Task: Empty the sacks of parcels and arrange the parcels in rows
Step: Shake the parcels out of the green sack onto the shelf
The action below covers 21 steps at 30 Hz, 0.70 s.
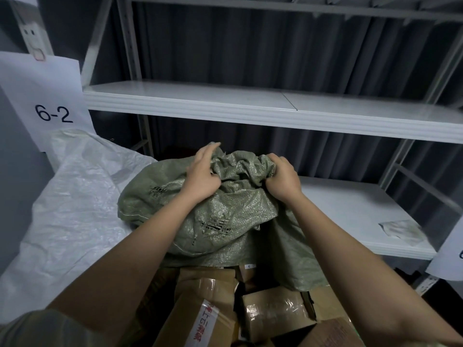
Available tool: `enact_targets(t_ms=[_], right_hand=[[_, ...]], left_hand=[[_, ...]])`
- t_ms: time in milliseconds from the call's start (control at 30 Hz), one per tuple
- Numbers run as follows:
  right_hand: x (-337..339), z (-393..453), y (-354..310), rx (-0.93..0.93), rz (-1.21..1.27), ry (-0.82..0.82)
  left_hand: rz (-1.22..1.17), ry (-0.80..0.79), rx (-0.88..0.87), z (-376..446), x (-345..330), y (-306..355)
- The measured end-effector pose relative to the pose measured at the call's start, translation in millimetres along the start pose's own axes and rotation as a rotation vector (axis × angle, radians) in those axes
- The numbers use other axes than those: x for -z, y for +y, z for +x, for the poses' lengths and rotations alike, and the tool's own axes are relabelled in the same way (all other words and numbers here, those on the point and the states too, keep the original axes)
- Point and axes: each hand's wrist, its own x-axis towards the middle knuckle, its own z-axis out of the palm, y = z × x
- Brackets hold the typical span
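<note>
A green woven sack point(225, 216) with a few torn patches stands in the middle, bunched at its top. My left hand point(201, 177) grips the gathered fabric on the left of the top, its fingers reaching over the bunch. My right hand point(281, 179) clutches the fabric on the right with curled fingers. Below the sack lie several brown cardboard parcels point(273, 311) sealed with tape, one point(200, 316) with red print on its tape. The sack's lower edge drapes over them.
A white woven sack point(70, 196) lies at the left. White metal shelves point(250, 106) run across behind, with a lower shelf point(350, 209) at the right carrying a scrap of paper point(400, 231). A sheet marked 6-2 point(50, 101) hangs at the left.
</note>
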Motion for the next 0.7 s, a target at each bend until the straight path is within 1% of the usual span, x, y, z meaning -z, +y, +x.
enact_targets(t_ms=[67, 100, 167, 233, 300, 433, 500, 633, 700], right_hand=[[0, -1, 0, -0.031, 0.041, 0.03], [-1, -1, -1, -0.042, 0.059, 0.036], [-3, -3, -3, -0.049, 0.086, 0.029], [-2, -4, -3, -0.046, 0.103, 0.008], [2, -6, -4, -0.042, 0.116, -0.03], [15, -12, -3, -0.032, 0.123, -0.123], [18, -19, 2, -0.026, 0.156, -0.131], [12, -40, 20, -0.022, 0.319, -0.126], [9, -55, 31, -0.009, 0.328, -0.117]], left_hand=[[-0.094, -0.188, -0.032, -8, 1, 14], [-0.078, -0.274, -0.039, -11, 1, 21], [0.058, -0.397, -0.04, -16, -2, 31], [0.234, -0.449, -0.028, -19, -8, 35], [0.341, -0.414, -0.032, -22, -17, 33], [0.397, -0.265, -0.021, -25, -35, 30], [0.411, -0.227, 0.005, -27, -43, 30], [0.46, -0.137, 0.004, -36, -57, 25], [0.492, -0.125, -0.008, -42, -67, 20]])
